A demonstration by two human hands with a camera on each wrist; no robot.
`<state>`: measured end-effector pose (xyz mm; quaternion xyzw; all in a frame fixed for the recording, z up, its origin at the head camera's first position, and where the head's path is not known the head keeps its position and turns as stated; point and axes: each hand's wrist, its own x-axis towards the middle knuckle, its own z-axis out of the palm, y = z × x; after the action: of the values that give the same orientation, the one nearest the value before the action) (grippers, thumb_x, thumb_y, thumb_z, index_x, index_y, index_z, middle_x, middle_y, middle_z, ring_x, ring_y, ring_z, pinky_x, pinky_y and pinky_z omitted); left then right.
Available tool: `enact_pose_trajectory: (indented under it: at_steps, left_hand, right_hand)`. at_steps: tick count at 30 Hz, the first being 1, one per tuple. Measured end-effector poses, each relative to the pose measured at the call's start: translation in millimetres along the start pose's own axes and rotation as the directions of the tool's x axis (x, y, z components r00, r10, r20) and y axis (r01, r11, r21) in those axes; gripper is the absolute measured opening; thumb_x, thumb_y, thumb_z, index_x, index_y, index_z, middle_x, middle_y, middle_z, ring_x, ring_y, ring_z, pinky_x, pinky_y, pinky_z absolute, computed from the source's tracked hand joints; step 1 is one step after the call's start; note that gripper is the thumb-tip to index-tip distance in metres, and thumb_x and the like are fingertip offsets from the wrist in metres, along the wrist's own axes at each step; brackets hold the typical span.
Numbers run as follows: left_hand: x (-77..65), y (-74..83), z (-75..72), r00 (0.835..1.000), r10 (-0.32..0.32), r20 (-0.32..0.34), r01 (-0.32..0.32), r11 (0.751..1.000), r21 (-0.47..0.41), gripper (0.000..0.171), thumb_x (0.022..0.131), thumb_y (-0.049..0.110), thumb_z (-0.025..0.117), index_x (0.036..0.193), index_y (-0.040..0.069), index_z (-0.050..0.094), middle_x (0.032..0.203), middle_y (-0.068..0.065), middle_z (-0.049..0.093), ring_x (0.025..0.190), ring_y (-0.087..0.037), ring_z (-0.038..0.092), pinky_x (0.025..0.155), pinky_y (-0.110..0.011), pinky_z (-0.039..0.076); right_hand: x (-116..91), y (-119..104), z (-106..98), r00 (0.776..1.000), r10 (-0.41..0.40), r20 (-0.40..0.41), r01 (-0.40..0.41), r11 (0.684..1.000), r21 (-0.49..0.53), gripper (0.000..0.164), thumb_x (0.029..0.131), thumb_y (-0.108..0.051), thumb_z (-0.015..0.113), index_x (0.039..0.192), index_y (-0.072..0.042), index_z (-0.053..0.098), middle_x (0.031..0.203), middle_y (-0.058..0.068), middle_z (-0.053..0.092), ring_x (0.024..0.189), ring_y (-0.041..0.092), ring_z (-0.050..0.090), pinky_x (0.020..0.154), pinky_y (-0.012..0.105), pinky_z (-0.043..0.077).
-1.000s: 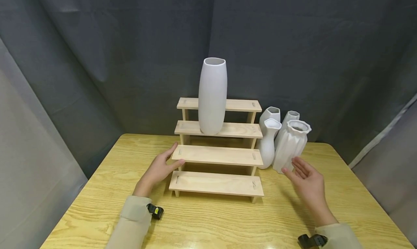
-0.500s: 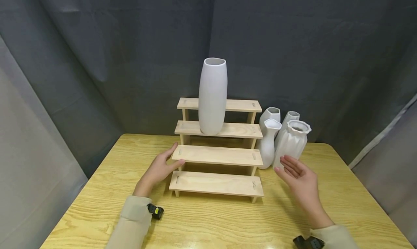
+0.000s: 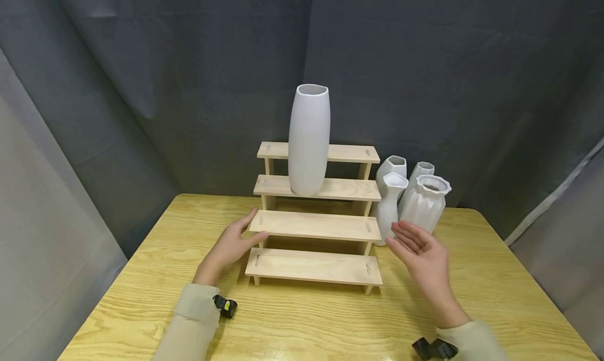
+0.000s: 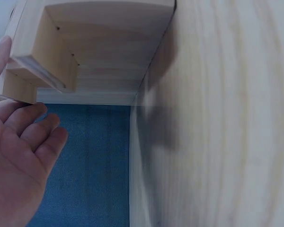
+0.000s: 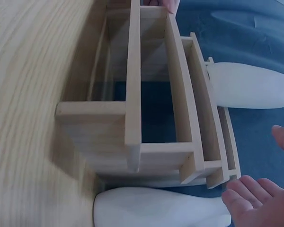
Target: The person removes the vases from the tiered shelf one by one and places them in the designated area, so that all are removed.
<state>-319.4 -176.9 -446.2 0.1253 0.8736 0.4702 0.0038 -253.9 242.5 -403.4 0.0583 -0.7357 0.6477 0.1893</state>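
In the head view, a four-step wooden display stand (image 3: 313,266) stands mid-table. A tall white vase (image 3: 309,140) is upright on its second-highest step. My left hand (image 3: 228,245) holds the left end of the second-lowest step, thumb at the front edge and index finger at the back. The left wrist view shows that hand (image 4: 26,151) with its other fingers fairly straight beside the stand. My right hand (image 3: 424,261) hovers with relaxed fingers, holding nothing. It partly hides a ribbed white vase (image 3: 427,206) and the base of a narrow-necked white vase (image 3: 388,209).
Two more white vases, a faceted one (image 3: 394,164) and a slim one (image 3: 423,168), stand close behind at the stand's right side. A dark grey curtain (image 3: 212,88) hangs behind the wooden table (image 3: 302,329). Both wrists wear small black cameras (image 3: 225,306).
My right hand has drifted left and slightly up, from before the ribbed vase toward the narrow-necked one. The left hand, stand and vases have stayed put.
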Motion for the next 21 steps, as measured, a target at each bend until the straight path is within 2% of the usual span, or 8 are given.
enact_pose_trajectory:
  at_steps: [8,15,21]
  left_hand:
    - [0.2,1.4,-0.4,1.000,0.010,-0.002,-0.010,1.000,-0.001,0.087,0.087,0.064,0.062,0.157,0.031,0.022,0.161,0.005,0.020,0.144,-0.033,0.028,0.115,-0.050,0.028]
    - [0.2,0.8,-0.9,1.000,0.003,-0.001,-0.003,1.000,0.001,0.087,0.087,0.065,0.062,0.157,0.033,0.022,0.161,0.006,0.020,0.144,-0.033,0.028,0.114,-0.050,0.029]
    - [0.0,0.8,-0.8,1.000,-0.002,0.006,0.002,1.000,-0.005,0.087,0.087,0.064,0.062,0.157,0.033,0.021,0.161,0.008,0.019,0.144,-0.034,0.027,0.114,-0.051,0.029]
  right_hand:
    - [3,-9,13,0.998,0.003,0.063,-0.003,1.000,0.000,0.056,0.087,-0.007,0.077,0.134,0.009,0.054,0.130,0.024,0.060,0.108,0.007,0.064,0.088,0.022,0.051]
    - [9,-15,25,0.994,0.002,0.107,-0.008,0.998,0.057,0.057,0.087,-0.009,0.077,0.136,0.007,0.052,0.133,0.025,0.057,0.117,0.022,0.062,0.092,0.023,0.050]
    - [17,-18,34,0.991,0.001,0.134,-0.012,0.997,0.075,0.059,0.086,-0.010,0.078,0.136,0.006,0.053,0.133,0.022,0.058,0.121,0.025,0.059,0.095,0.024,0.048]
